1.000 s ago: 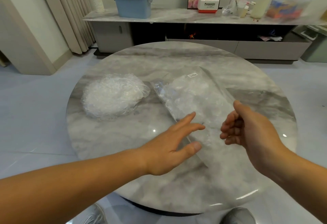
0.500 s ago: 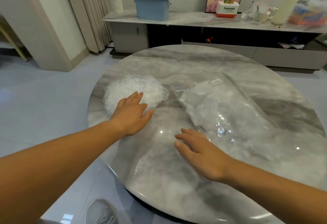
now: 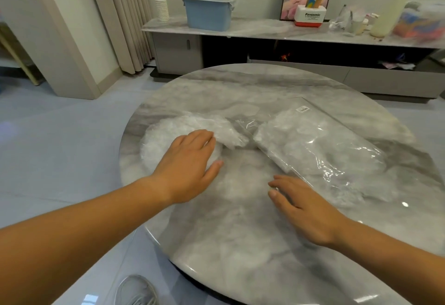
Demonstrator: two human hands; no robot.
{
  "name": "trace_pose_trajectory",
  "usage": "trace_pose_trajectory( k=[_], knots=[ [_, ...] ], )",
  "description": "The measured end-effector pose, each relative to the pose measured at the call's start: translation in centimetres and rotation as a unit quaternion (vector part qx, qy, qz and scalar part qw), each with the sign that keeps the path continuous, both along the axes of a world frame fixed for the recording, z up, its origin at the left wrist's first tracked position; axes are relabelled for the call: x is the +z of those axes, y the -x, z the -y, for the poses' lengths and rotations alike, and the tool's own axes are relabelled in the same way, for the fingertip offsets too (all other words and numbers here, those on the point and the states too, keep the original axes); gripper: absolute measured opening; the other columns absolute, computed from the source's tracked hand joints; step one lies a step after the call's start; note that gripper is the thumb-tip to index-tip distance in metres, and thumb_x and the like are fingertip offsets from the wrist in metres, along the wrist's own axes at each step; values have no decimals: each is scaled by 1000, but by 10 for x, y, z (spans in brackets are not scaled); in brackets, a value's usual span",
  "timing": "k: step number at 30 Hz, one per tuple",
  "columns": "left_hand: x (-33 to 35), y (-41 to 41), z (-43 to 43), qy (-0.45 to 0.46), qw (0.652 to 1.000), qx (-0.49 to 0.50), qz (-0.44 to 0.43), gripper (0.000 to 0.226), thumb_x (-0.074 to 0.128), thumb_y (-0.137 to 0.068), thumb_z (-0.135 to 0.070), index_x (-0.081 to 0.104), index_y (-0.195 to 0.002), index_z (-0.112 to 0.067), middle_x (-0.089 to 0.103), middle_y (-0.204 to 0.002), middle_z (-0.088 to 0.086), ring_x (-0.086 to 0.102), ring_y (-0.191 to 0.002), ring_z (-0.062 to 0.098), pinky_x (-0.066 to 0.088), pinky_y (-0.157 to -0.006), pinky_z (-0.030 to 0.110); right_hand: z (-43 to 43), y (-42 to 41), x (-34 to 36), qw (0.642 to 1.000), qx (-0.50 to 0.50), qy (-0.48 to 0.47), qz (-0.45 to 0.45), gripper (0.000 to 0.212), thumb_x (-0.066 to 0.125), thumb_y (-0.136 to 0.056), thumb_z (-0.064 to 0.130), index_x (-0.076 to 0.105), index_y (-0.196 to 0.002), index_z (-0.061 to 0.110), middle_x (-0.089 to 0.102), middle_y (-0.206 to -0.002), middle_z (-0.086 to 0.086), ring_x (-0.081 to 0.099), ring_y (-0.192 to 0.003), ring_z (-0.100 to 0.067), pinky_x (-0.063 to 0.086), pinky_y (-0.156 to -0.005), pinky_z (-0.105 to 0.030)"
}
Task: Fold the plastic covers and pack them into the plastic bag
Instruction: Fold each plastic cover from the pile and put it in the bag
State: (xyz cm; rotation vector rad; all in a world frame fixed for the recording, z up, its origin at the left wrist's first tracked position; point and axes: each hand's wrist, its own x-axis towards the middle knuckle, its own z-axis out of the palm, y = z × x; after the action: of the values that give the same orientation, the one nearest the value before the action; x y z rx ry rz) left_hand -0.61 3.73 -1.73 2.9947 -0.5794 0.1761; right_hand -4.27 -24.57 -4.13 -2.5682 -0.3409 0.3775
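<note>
Head view: the left hand [image 3: 190,162] lay on the covers [image 3: 163,143] heaped by the table's [image 3: 240,244] left edge, its fingers bent and its grip unclear. The right hand [image 3: 310,206] rested flat with straight fingers just beside the bag [image 3: 325,150], which lay toward the right edge. The step looked like picking a cover; next, it needed lifting free and folding.

Your left forearm [image 3: 84,227] and right forearm [image 3: 397,251] are bare up to the near frame edge, left hand [image 3: 190,160] and right hand [image 3: 305,206] bare too; one grey sneaker [image 3: 137,290] with pale laces, near left
</note>
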Motion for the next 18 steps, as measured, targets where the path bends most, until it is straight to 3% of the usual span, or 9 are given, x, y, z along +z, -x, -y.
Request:
trace_pose_trajectory(
  k=[3,9,11,14,18],
  knots=[
    [-3,22,12,-19,999,-25,-19,83,11,-93,-62,40,-151,-11,37,-157,5,33,-145,22,30,-115,36,6,8,3,1000,10,-10,6,62,33,-95,64,49,-145,31,38,-156,17,33,-142,2,28,-118,-23],
    [-24,22,-5,-46,993,45,-99,77,13,-90,-65,48,-137,-15,40,-148,3,43,-134,23,42,-106,38,8,19,3,999,42,-12,8,51,38,-100,57,56,-138,30,42,-152,15,33,-142,2,30,-116,-23],
    [-25,20,-8,-44,991,40,-119,89,6,-81,-70,43,-146,-22,29,-160,3,38,-141,25,35,-114,42,7,22,1,998,52,-10,16,48,40,-100,56,58,-136,30,43,-152,14,32,-142,2,29,-115,-21],
    [-19,21,0,-58,988,20,-142,95,-1,-75,-74,34,-153,-34,1,-169,-3,15,-153,20,12,-123,53,5,24,1,998,62,-8,29,45,42,-101,53,60,-133,28,44,-151,13,33,-141,2,26,-111,-14],
    [-15,24,15,-125,986,-21,-111,96,-5,-76,-72,33,-154,-30,-1,-169,-4,-1,-154,19,-9,-120,59,2,21,2,997,62,-13,41,43,43,-102,51,61,-133,28,46,-149,14,35,-138,3,31,-110,-15]
  ],
)
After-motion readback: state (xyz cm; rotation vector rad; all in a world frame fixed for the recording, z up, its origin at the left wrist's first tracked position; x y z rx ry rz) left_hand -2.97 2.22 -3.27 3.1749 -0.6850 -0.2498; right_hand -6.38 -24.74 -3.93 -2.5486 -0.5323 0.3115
